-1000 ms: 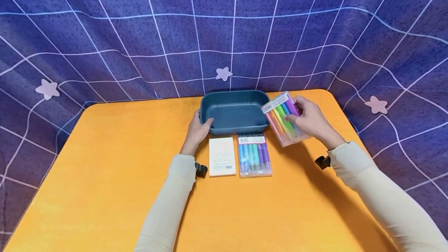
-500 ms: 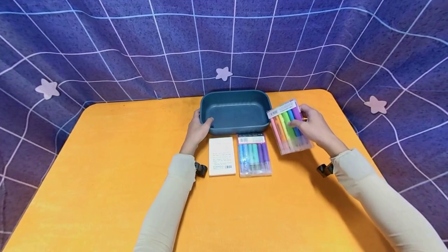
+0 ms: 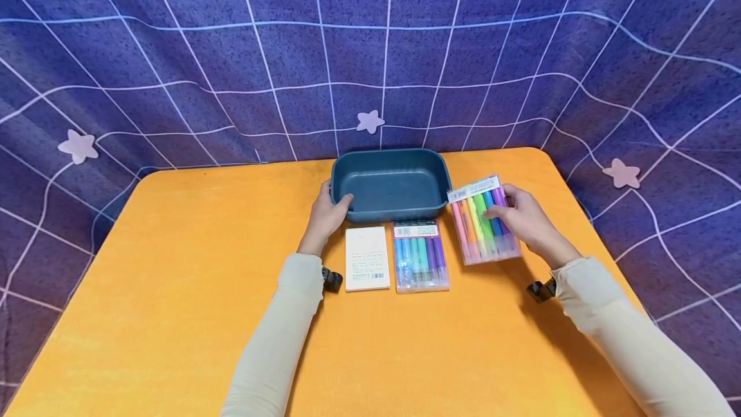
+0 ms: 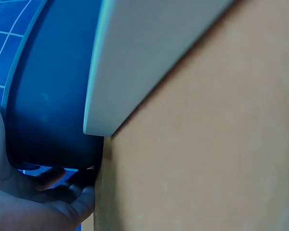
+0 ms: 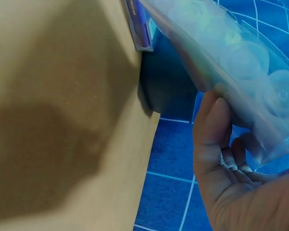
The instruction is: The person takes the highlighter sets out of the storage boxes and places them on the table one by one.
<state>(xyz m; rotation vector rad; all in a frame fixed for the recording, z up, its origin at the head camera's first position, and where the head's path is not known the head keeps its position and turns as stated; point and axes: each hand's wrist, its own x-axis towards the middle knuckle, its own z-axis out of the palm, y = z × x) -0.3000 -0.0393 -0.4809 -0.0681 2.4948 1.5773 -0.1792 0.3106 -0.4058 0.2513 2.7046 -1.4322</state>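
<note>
A: Right hand (image 3: 523,221) grips the bright marker pack (image 3: 483,219), thumb across the top, fingers curled under its far edge; the wrist view shows the pack tilted, so one edge is off the orange tabletop (image 3: 173,288).

B: Left hand (image 3: 329,214)?

A: Clasped on the near-left corner of the blue tub (image 3: 389,184), probably steadying it. The tub looks empty.

B: Around them?

A: A second marker pack (image 3: 420,256) and a white card (image 3: 367,258) lie flat, side by side, just in front of the tub, between the two hands.

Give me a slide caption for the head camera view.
Left hand grips dark blue plastic tray; right hand holds clear pack of rainbow markers on orange table.
</note>
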